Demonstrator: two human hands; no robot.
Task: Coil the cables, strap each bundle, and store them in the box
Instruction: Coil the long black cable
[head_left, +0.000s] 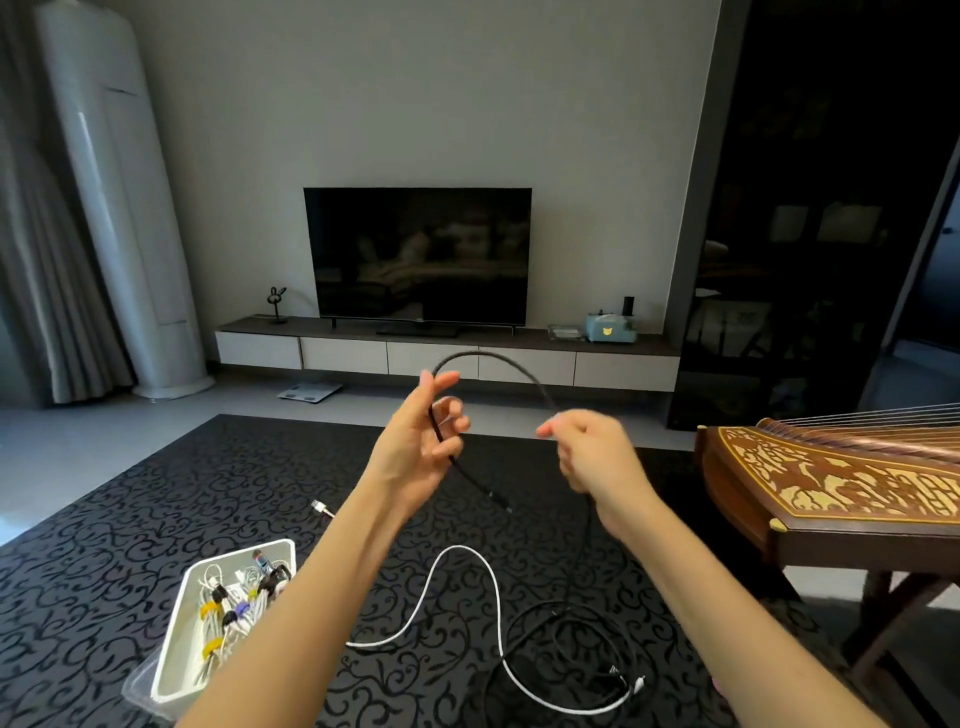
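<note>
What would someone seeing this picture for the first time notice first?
Two raised hands mid-frame: the left hand and right hand each hold a black cable that arches between them. Below, on the dark patterned rug, lies a loose white cable, and at lower left a white box holds strapped bundles. A dark television stands at centre back.

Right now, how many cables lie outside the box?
2. The black cable, held by left hand and right hand, hangs to the rug. The white cable lies there beside the box. The dark tangle may hide another.
</note>
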